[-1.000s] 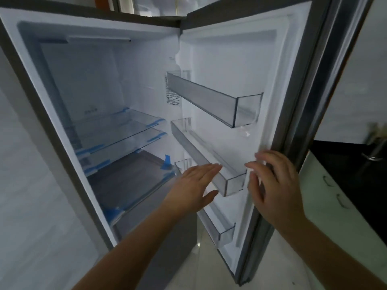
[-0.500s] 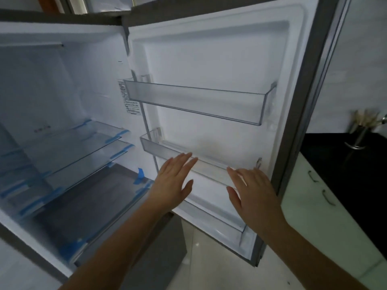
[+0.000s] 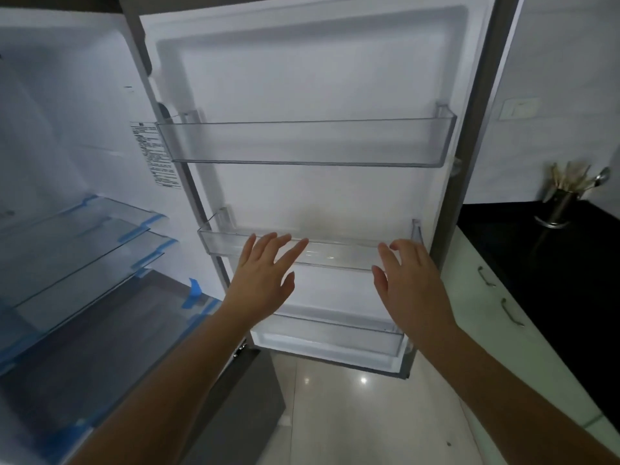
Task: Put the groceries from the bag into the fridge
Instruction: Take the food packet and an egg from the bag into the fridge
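A kitchen corner with a pale glossy floor frames the view, and an open fridge fills most of it. Nearest the camera two bare forearms reach forward. The left hand and right hand are both held flat, fingers spread open and gripping nothing, in front of the middle door bin; whether they touch it cannot be told. Half a second ago the hands were closer together and the door was seen more from the side; now the door faces the camera squarely and the hands sit wider apart, the right one near the bin's right end. Below the hands is the lower door bin, above them the upper door bin; all three bins hold nothing. To the left, glass shelves with blue tape at the edges hold nothing either, and a label is stuck on the inner wall. No bag or groceries are in view. To the right a dark counter tops white cabinets with metal handles; farther back on it a metal holder carries spoons against a white wall.
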`<state>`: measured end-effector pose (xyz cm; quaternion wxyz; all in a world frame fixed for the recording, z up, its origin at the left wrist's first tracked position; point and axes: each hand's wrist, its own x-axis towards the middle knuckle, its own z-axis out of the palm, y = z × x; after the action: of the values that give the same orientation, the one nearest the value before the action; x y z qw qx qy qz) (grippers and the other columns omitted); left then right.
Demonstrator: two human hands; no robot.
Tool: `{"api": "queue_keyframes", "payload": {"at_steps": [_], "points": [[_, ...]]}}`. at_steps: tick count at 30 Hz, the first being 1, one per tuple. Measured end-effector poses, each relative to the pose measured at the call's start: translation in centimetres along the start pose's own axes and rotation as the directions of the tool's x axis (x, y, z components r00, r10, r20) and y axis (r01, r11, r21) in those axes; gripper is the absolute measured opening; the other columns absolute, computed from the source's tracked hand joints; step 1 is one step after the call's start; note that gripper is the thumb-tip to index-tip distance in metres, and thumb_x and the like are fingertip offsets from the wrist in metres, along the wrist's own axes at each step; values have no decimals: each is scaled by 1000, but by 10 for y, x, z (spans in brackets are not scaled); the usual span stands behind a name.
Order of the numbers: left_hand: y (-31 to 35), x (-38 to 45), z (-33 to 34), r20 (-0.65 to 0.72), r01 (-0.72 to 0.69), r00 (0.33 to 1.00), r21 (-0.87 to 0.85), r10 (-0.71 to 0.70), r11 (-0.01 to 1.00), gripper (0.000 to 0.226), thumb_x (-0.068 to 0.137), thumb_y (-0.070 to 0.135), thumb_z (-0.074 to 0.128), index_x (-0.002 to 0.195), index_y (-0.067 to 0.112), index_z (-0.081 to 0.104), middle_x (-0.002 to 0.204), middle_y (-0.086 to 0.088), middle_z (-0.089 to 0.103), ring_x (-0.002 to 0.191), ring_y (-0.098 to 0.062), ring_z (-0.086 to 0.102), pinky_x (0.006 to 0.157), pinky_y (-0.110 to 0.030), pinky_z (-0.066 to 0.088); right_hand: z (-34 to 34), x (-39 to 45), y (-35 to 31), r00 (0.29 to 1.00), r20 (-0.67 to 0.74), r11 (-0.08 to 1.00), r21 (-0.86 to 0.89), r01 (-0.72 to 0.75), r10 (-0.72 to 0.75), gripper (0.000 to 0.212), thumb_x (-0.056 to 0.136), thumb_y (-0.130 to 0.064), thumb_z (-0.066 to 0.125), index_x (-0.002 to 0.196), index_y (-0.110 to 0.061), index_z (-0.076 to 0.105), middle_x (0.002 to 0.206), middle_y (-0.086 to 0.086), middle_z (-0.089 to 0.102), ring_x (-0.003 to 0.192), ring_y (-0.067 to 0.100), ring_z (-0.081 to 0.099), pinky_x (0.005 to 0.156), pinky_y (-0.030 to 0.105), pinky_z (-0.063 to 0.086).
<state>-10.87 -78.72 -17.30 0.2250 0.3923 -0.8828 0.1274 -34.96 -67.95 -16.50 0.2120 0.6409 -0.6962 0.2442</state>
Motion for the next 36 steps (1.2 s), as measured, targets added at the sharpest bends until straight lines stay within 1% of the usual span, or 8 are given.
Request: {"api": "queue_keyframes", "payload": {"at_steps": [5, 11, 16, 26, 30, 32, 34, 36], "points": [[0, 23, 12, -28, -31, 999, 11, 32, 999, 63, 88, 24, 65, 147, 25, 43, 136, -11, 56, 126, -34, 51, 113, -56, 31, 19, 22, 11, 998, 0, 992, -103, -69, 69, 35, 91, -26, 56, 117, -4, 60, 109, 19, 60, 102, 33, 57, 87, 41, 51], [-2, 44, 19, -71, -68, 995, 63, 72, 996, 60, 83, 27, 71, 140, 25, 52, 128, -9, 63, 114, -32, 59, 99, -54, 43, 37, 40, 14, 991, 27, 966, -229, -120, 129, 38, 89, -22, 58, 121, -2, 53, 115, 20, 55, 107, 33, 52, 98, 41, 43], [-5, 56, 27, -86, -96, 991, 82, 103, 992, 61, 81, 30, 72, 139, 23, 53, 125, -8, 63, 110, -33, 60, 93, -53, 43, 45, 52, 13, 981, 19, 964, -192, -184, 192, 46, 79, -16, 67, 120, 1, 54, 115, 22, 57, 104, 37, 56, 92, 44, 48], [-2, 66, 34, -87, -99, 990, 86, 107, 991, 61, 80, 28, 74, 137, 18, 54, 123, -13, 63, 107, -36, 60, 92, -56, 44, 46, 60, 18, 975, 85, 965, -182, -187, 205, 58, 77, -19, 73, 127, -2, 51, 124, 19, 57, 115, 35, 56, 100, 44, 44], [0, 63, 34, -70, -84, 993, 75, 90, 994, 65, 78, 27, 75, 139, 17, 53, 125, -13, 62, 110, -37, 60, 96, -58, 43, 43, 55, 21, 968, 144, 969, -166, -182, 206, 67, 75, -20, 76, 133, -2, 47, 129, 20, 54, 117, 37, 55, 100, 46, 45], [3, 61, 34, -38, -65, 997, 77, 68, 995, 69, 78, 29, 75, 141, 17, 50, 129, -14, 61, 115, -38, 58, 100, -59, 41, 40, 54, 22, 960, 185, 971, -159, -180, 208, 70, 80, -24, 72, 139, -4, 41, 137, 19, 49, 125, 36, 50, 104, 46, 42], [7, 59, 33, -3, -46, 999, 84, 47, 995, 73, 78, 32, 75, 143, 16, 48, 132, -15, 59, 119, -39, 56, 103, -61, 40, 35, 52, 23, 948, 246, 974, -148, -170, 202, 73, 89, -33, 61, 149, -8, 25, 151, 16, 33, 138, 33, 34, 113, 44, 31], [10, 58, 31, 33, -31, 999, 94, 28, 995, 75, 78, 36, 75, 144, 15, 47, 135, -17, 57, 123, -40, 54, 105, -62, 38, 30, 50, 26, 933, 309, 981, -117, -158, 187, 75, 95, -42, 49, 153, -14, 10, 159, 11, 16, 146, 29, 17, 118, 43, 20]]}}
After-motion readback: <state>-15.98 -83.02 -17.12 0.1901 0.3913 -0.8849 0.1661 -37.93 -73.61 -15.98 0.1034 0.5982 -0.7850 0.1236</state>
